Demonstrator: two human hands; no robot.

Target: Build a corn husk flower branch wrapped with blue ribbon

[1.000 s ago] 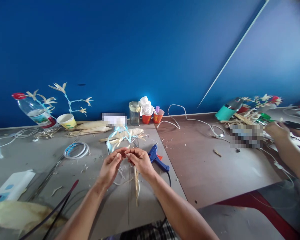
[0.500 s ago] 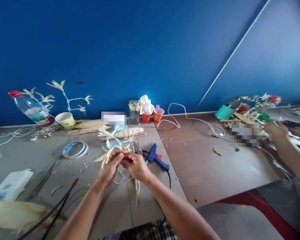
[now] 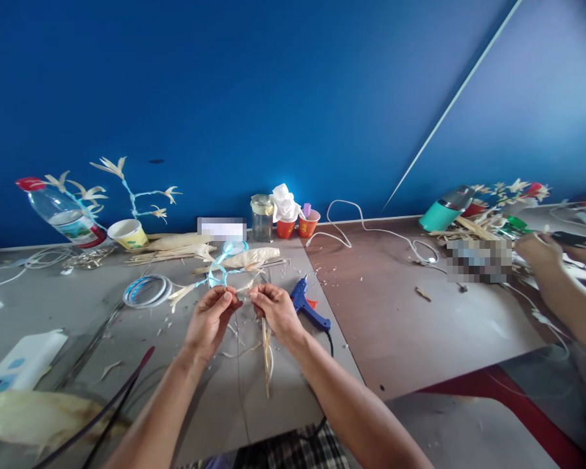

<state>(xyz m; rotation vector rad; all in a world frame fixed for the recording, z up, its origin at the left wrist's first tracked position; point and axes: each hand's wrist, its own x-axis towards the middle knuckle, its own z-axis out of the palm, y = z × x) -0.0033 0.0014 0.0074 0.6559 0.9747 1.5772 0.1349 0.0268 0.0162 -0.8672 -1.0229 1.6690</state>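
My left hand [image 3: 213,318] is closed in a pinch on a flower branch [image 3: 190,287], whose pale husk-like petals and light-blue wrapped stem stick out to the left. A strip of light-blue tape [image 3: 218,272] curves up behind the fingers. Just across a small gap, my right hand [image 3: 277,314] is also pinched; what its fingertips hold is too small to make out. Pale petals [image 3: 247,284] show between and behind the hands. Below the right hand lies a bundle of dry strips [image 3: 266,365]. Beside it rests a blue glue gun [image 3: 308,306].
Rolls of tape [image 3: 147,291] lie left. Along the wall stand a tilted plastic bottle [image 3: 71,218], a yellow cup [image 3: 127,234] with a flower branch, a glass jar [image 3: 262,218] and red paper cups [image 3: 308,224]. A white cable [image 3: 366,229] crosses right, near another person's hand [image 3: 540,254].
My hands have moved a little apart. The flower branch has turned down and to the left, and its upper flowers no longer stand above my hands.
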